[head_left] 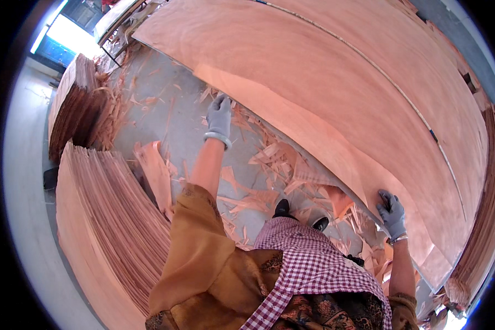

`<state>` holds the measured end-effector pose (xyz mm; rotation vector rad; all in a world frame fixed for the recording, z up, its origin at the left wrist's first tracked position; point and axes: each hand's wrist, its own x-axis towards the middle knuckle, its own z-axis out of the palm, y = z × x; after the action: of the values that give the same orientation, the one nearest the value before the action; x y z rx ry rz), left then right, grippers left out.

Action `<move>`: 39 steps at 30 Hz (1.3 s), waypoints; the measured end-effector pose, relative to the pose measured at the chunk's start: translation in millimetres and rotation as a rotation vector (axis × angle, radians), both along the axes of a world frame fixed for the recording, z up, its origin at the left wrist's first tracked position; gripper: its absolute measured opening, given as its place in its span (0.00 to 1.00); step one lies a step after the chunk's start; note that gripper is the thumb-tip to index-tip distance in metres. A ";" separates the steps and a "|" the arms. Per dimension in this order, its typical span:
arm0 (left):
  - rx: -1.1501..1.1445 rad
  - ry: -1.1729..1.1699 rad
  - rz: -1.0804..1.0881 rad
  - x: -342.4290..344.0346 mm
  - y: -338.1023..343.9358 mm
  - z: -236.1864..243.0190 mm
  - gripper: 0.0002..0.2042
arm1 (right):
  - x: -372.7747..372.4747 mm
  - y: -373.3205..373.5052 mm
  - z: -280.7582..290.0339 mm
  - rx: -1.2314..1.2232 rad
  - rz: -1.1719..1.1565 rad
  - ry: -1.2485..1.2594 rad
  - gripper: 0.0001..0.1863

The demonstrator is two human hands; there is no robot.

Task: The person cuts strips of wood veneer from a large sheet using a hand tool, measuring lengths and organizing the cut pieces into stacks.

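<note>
A large, thin, pinkish wood veneer sheet (335, 82) lies spread over the work surface before me. Along its near edge runs a paler veneer strip (291, 113) with a wavy border. My left hand (220, 116), in a grey glove with a bangle at the wrist, is at this near edge, its fingers curled closed; whatever they hold is hidden. Farther right, my right hand (391, 213), also gloved in grey, touches the veneer near the edge, thumb and forefinger apart. A long thin rod (385, 74) with dark bands lies curving across the sheet.
Tall veneer stacks stand at my left, one near (110, 203) and one farther off (74, 104). Another stack (487, 203) borders the right side. Torn veneer scraps (275, 159) litter the grey floor around my feet. A metal-legged table (118, 22) stands at the far left.
</note>
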<state>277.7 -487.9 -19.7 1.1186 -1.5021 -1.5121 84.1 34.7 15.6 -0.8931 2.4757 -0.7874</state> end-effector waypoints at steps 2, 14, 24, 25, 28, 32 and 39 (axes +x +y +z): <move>-0.368 -0.136 0.075 7.9 2.7 -25.6 0.14 | 2.1 -4.6 6.3 0.024 0.001 -0.001 0.20; -1.136 -0.824 -0.097 -3.2 44.5 -33.1 0.20 | -23.3 -81.4 60.1 0.121 0.269 0.076 0.10; -0.804 -0.857 -0.178 -16.3 29.5 -10.1 0.33 | -17.8 -294.8 36.9 0.167 0.492 -0.264 0.12; -0.799 -0.866 -0.166 -19.1 25.6 -7.9 0.36 | -17.4 -316.0 32.3 0.231 0.571 -0.121 0.13; -0.757 -0.918 -0.189 -23.1 14.3 -4.8 0.44 | -6.4 -372.7 23.0 0.274 0.729 0.151 0.15; -0.682 -0.990 -0.286 -24.0 4.5 1.2 0.48 | 11.3 -432.6 24.8 0.416 0.875 0.380 0.15; -0.784 -1.058 -0.308 -28.8 -0.4 -8.6 0.47 | 3.7 -441.7 15.2 0.555 0.945 0.384 0.14</move>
<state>248.8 -488.4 -28.3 1.2409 -2.7242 -0.2549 87.8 -407.0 30.9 -1.8342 1.9592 0.3946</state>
